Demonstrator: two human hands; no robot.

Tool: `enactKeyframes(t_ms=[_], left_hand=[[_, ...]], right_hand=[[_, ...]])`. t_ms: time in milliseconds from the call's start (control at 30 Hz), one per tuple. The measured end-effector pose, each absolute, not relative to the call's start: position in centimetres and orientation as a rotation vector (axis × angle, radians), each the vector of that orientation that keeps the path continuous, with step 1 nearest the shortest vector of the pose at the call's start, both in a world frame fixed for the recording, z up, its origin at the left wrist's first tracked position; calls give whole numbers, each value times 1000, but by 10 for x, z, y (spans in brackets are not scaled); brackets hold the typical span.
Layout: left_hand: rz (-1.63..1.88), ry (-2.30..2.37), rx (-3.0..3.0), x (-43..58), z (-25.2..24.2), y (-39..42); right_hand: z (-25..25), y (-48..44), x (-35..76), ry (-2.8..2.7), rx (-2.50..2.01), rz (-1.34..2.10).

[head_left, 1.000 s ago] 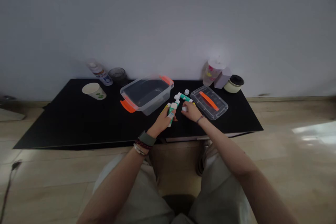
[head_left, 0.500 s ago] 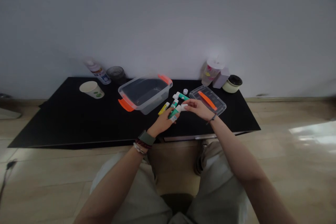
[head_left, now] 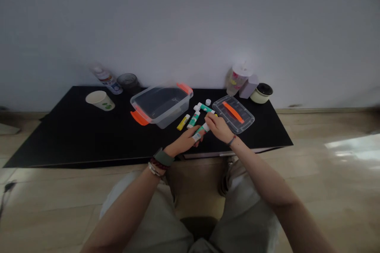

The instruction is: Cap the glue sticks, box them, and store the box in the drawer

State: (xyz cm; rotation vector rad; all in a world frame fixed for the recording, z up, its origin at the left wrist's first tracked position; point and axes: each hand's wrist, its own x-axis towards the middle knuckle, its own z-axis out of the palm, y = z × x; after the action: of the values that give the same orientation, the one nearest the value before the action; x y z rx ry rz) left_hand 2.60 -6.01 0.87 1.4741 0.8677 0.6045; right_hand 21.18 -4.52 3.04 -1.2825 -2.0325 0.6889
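My left hand (head_left: 190, 138) is wrapped round a green and white glue stick (head_left: 198, 133), which tilts up to the right. The closed fingers of my right hand (head_left: 218, 126) are at its upper end, over a white cap (head_left: 206, 127) that they partly hide. Beyond my left hand lie a yellow glue stick (head_left: 183, 122) and another green and white glue stick (head_left: 193, 119). A third green one (head_left: 206, 108) lies behind my right hand, close to a loose white cap (head_left: 208, 102). Something yellow peeks out behind the right-hand fingers.
An open clear box (head_left: 172, 116) with orange handles stands left of the glue sticks; its clear lid (head_left: 247, 120) lies to the right. Toward the wall are a paper cup (head_left: 99, 101), a spray can (head_left: 108, 82), a dark cup (head_left: 129, 83), a tumbler (head_left: 236, 81) and a lidded pot (head_left: 261, 94).
My right hand has turned and closed over the upper end of the held glue stick; its white cap was more visible between the fingertips before. The view has shifted slightly.
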Motion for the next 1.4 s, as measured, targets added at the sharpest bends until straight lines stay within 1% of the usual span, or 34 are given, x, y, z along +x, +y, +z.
enactKeyframes(t_ms=[167,400,500,633,733,800,933,1000,1067,1133,1233,1300,1400], left_hand=[[682,943,1664,26,12,-62],[694,1269,1892,27,16,-63],[695,1168,1782,26,16,-59],[574,784,1336,25,20,-56],[544,664,1237,27,25,-60],[590,733,1347,30,25,-63],[727,1092,1712,33,15,-65],[716,1156,1760,31,10,-63],[615,1033,1654,26,9,-62],[504,845,1475,22,11,-62],[471,710,1385,20,15,-65],[509,755,1511,22,16,-67],[566,1016,1821,26,13,-69]], right_hand=[[33,-43,199,-2093,-1443,511],[29,-43,188,-2089,-1684,397],[33,-45,189,-2064,-1694,455],[48,-49,199,-2138,-1388,577],[56,-51,204,-2178,-1330,538],[57,-51,202,-2179,-1438,480],[49,-50,189,-2082,-1795,368],[45,-52,184,-2055,-1888,339],[44,-55,185,-2116,-1831,334],[46,-59,190,-2239,-1643,326],[52,-62,197,-2357,-1440,280],[54,-61,197,-2355,-1503,244],[52,-58,191,-2272,-1733,206]])
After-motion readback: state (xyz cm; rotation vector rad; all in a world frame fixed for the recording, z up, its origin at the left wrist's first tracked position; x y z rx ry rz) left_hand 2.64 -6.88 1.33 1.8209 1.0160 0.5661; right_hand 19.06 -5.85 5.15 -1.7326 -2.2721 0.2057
